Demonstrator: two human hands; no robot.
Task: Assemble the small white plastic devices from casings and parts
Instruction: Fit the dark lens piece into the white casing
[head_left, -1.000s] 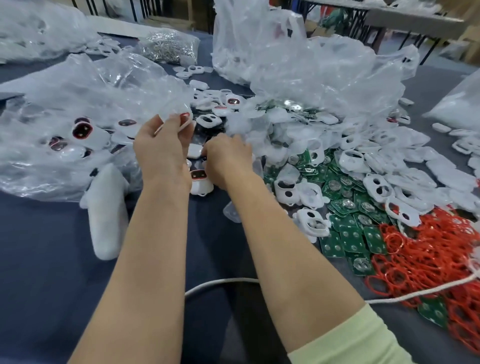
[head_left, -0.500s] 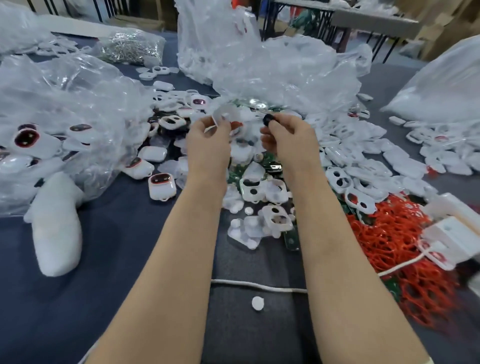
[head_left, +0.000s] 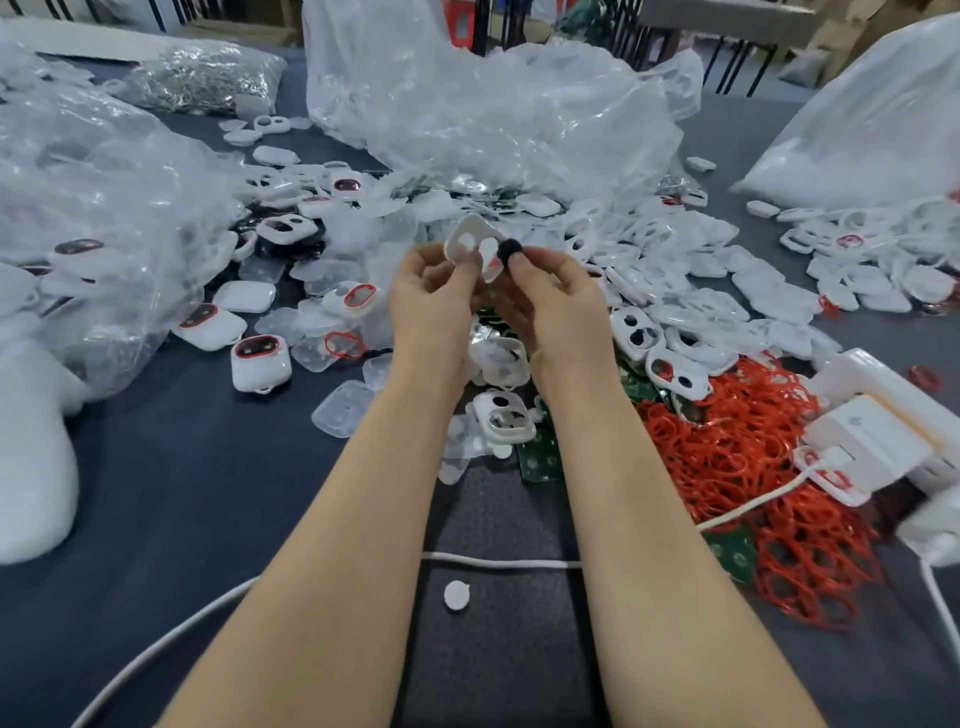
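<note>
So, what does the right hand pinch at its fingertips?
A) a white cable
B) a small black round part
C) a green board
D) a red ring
B: the right hand pinches a black part, close to the casing that the left hand holds.

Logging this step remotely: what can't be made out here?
Head view only:
1. Small black part, pinched by the right hand: too small and blurred to identify.
2. White casing in the left hand: lower edge hidden by fingers.
3. White box, far right: blurred, cut off by the edge.
4. Clear plastic bag: contents veiled by crumpled film.
</note>
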